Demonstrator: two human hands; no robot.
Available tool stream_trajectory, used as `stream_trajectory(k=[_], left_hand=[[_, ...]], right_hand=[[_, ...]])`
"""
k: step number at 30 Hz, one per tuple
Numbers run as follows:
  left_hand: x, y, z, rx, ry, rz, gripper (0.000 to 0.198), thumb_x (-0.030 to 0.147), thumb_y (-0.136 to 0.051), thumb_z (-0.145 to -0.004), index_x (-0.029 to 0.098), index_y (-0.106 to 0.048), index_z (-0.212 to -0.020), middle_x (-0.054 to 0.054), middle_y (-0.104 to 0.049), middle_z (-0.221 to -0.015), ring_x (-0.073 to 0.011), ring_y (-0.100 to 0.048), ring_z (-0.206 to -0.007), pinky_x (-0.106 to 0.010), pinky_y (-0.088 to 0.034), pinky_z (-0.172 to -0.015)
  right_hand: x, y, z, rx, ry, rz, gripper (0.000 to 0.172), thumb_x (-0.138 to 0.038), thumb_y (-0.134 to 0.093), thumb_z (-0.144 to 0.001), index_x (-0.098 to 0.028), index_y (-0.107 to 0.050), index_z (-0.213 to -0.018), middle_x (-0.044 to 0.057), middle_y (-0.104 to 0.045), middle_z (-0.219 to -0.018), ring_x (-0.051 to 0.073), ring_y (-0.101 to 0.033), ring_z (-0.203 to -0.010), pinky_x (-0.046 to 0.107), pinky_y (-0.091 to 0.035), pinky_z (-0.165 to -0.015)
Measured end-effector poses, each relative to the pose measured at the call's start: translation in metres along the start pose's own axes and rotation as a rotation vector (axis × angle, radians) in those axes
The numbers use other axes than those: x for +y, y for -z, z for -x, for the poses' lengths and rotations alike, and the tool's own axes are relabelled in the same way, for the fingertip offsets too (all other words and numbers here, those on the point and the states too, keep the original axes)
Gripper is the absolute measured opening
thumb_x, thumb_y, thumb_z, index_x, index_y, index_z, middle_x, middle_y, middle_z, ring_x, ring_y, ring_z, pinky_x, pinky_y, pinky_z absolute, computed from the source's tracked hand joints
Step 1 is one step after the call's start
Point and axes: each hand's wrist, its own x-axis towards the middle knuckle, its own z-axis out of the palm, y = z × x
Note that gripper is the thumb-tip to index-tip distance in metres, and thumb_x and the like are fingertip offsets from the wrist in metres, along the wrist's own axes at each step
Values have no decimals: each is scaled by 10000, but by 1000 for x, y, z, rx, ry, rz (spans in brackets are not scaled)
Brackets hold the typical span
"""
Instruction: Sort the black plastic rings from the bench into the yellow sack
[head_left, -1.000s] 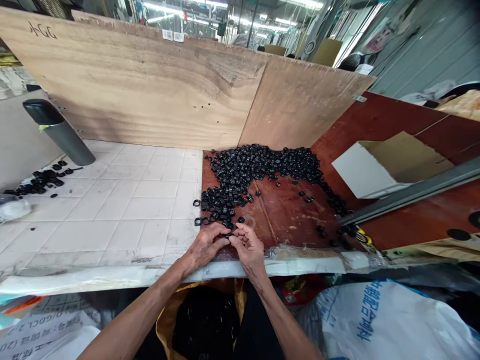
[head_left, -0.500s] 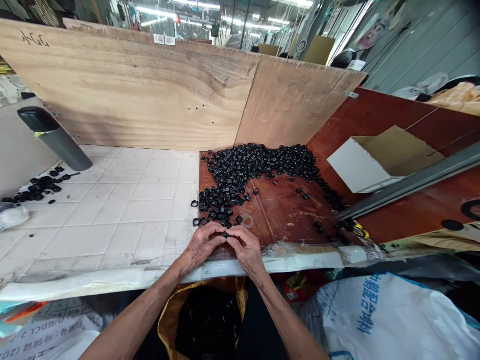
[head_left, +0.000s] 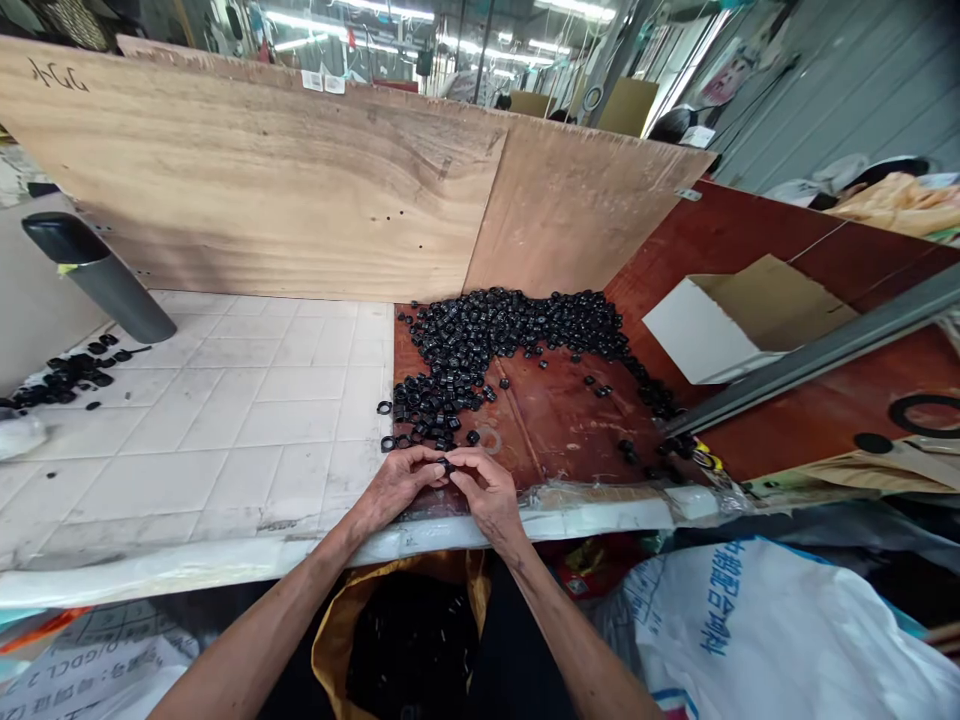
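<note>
Moved right hand (head_left: 489, 490) closer to left hand (head_left: 396, 484) since a second ago.
Pinching one black piece (head_left: 445, 465) between both hands' fingers (head_left: 471, 460), near front edge of bench (head_left: 300, 400), just before black pile (head_left: 469, 350).

Your black rings (head_left: 442, 392) look like glossy plastic, the reddish-brown part of your table (head_left: 551, 425) like scuffed wood with a slight sheen. You face a matt, grained wooden panel (head_left: 300, 180), rough-edged on top; the box (head_left: 684, 330) looks like cardboard, the bar (head_left: 810, 358) like dull metal.
</note>
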Motion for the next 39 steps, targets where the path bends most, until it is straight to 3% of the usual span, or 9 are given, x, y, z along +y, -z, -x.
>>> stream_trajectory(k=[2,6,9,13,18,23,27,33,39], left_hand=[[-3,0,0,21,-40,-37,313,415,-728,-869,186,-770,-1079,-59,-780,-989,-203,-707,-874,-334,-546,-857],[-11,0,-2,99,-310,-239,232,356,-710,-904,197,-762,-1065,-74,-756,-1061,-216,-694,-997,-361,-522,-946],[-16,0,-2,122,-446,-332,191,311,-686,-933,206,-736,-1085,-74,-743,-1072,-204,-691,-1011,-367,-528,-954],[-18,0,-1,127,-507,-377,159,286,-658,-958,221,-725,-1087,-71,-727,-1101,-192,-683,-1034,-362,-532,-968],[-16,0,-3,134,-489,-279,125,290,-707,-928,224,-756,-1022,-60,-717,-1067,-187,-683,-1005,-352,-535,-958],[-16,2,-3,151,-390,-146,157,318,-758,-884,213,-775,-999,-57,-719,-1042,-194,-691,-987,-359,-532,-962],[-14,2,-3,139,-332,-56,174,323,-774,-861,202,-780,-986,-60,-720,-1033,-197,-691,-989,-353,-528,-967],[-11,2,-4,181,-287,-3,189,311,-791,-824,189,-775,-967,-57,-716,-1047,-189,-689,-983,-335,-537,-952],[-8,3,-2,185,-114,128,289,365,-844,-762,173,-772,-966,-45,-755,-965,-183,-696,-887,-332,-560,-895]], right_hand=[[3,-2,1,32,-44,26,187,-246,-683,-900,-240,-742,-1077,60,-755,-1010,208,-735,-907,336,-609,-834],[8,-5,3,61,-65,152,303,-298,-665,-913,-214,-704,-1202,52,-748,-930,173,-716,-770,271,-596,-700],[6,-6,4,40,-46,201,258,-334,-621,-951,-202,-704,-1156,41,-736,-863,156,-691,-706,245,-568,-641],[4,-5,2,-10,-103,154,200,-380,-613,-966,-203,-695,-1012,-20,-651,-653,125,-596,-535,231,-517,-556],[6,-5,-3,-20,-191,-4,175,-368,-679,-898,-203,-701,-953,-33,-634,-631,130,-595,-524,239,-526,-535],[-5,-4,-6,16,-5,26,71,-240,-721,-868,-226,-764,-922,51,-734,-950,194,-703,-887,314,-584,-818],[-10,-3,-7,-26,27,-21,142,-216,-688,-913,-249,-802,-992,72,-729,-1055,210,-704,-994,344,-585,-888],[2,-7,-6,37,-111,-28,191,-284,-719,-898,-228,-761,-1075,57,-736,-997,197,-707,-912,320,-602,-826],[-2,-10,-11,7,97,108,145,-223,-663,-937,-244,-781,-1019,75,-739,-1041,219,-700,-980,368,-579,-903]])
